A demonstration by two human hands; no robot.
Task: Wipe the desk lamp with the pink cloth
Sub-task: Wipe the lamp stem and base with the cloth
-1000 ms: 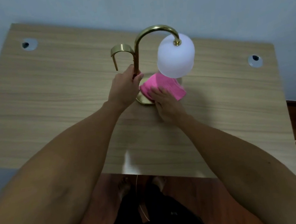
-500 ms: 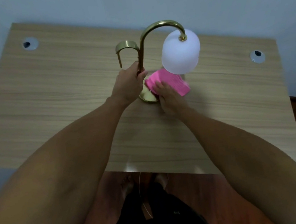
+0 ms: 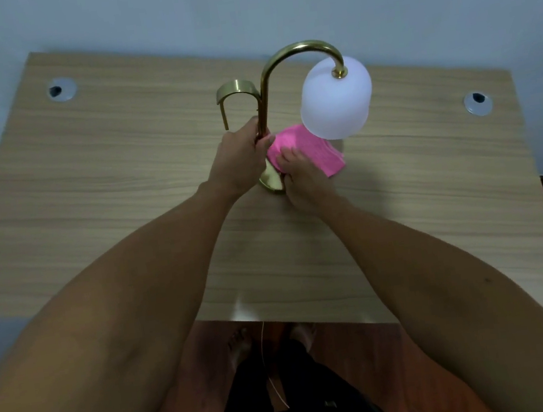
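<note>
Two hands split the work: left hand (image 3: 240,160) fingers clamp the brass stem (image 3: 262,110) to steady the desk lamp; right hand (image 3: 300,176) fingers press the pink cloth (image 3: 310,147) flat on its base (image 3: 270,180).

We look from one head-worn wide-angle camera, high above the near edge of the wooden desk (image 3: 90,202), facing forward and steeply down. The wall (image 3: 134,13) lies at twelve o'clock, our own feet at six, both forearms close below the lens.
</note>
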